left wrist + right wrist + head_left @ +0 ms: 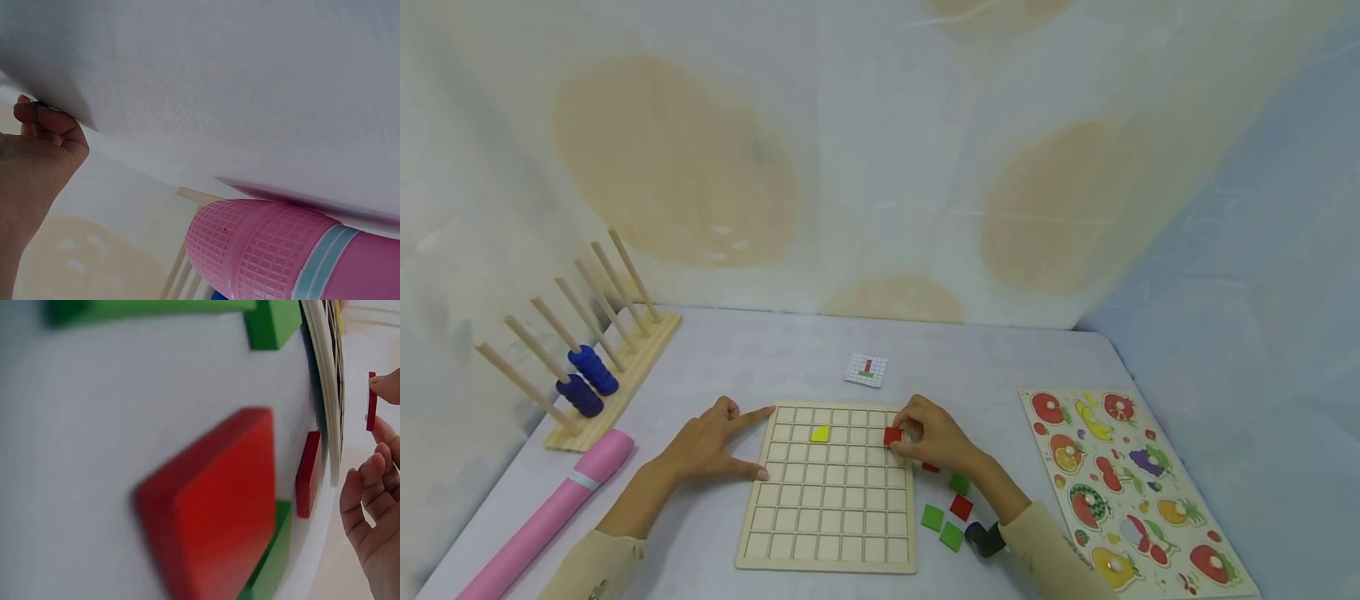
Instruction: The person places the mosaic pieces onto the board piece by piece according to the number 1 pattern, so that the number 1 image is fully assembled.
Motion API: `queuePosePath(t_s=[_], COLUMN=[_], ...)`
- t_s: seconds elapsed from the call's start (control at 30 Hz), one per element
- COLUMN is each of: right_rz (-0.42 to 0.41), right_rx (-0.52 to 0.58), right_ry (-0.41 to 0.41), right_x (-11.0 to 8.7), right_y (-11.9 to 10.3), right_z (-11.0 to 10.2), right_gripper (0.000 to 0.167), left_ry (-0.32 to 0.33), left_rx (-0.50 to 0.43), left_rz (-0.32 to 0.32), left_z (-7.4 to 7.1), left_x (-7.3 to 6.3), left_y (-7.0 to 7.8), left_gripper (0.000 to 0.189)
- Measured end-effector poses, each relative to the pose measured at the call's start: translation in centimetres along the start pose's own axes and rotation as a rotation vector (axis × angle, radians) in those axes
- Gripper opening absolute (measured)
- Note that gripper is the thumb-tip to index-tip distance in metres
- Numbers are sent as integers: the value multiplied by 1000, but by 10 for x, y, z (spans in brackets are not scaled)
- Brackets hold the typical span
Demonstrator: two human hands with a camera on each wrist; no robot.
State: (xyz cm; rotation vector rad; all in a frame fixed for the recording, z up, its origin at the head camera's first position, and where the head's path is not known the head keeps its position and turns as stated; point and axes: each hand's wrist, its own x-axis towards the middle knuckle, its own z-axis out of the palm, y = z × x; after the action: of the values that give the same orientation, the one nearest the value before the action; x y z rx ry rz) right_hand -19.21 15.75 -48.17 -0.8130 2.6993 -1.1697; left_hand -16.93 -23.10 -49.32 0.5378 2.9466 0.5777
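Note:
A wooden grid board [751, 554] lies on the table with one yellow square tile [820, 434] in its second row. My left hand [711, 443] rests at the board's left side, thumb and index finger spread against the edge. In the left wrist view that hand [44, 156] appears at the left. My right hand [936, 435] pinches a red square tile [892, 436] between thumb and index finger, over the board's upper right cells. The right wrist view shows the same red tile [372, 403] edge-on in the fingertips, raised from the table.
Green tiles [932, 517] and red tiles [961, 507] lie right of the board, by a small black object [985, 540]. A pattern card [866, 369] sits behind it. A fruit puzzle [1105, 467] is at right; a peg stand [647, 350] and pink roll [542, 525] are left.

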Motion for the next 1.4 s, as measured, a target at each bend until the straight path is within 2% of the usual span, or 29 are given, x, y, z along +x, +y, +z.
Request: queuePosePath(t_s=[0.77, 1.0, 1.2, 1.4], right_rz=[-8, -30, -69, -55], right_rx=[10, -54, -101, -133], right_ry=[-63, -95, -106, -137], right_x=[22, 28, 34, 41], right_y=[-17, -25, -31, -40], right_z=[16, 19, 22, 26], right_gripper=[18, 18, 18, 19], left_ry=[4, 26, 14, 13], left_rx=[2, 2, 8, 11], left_rz=[-8, 8, 9, 11], left_z=[3, 5, 3, 4], left_x=[0, 0, 0, 0], left_y=[-3, -3, -3, -3], left_gripper=[103, 102, 103, 103])
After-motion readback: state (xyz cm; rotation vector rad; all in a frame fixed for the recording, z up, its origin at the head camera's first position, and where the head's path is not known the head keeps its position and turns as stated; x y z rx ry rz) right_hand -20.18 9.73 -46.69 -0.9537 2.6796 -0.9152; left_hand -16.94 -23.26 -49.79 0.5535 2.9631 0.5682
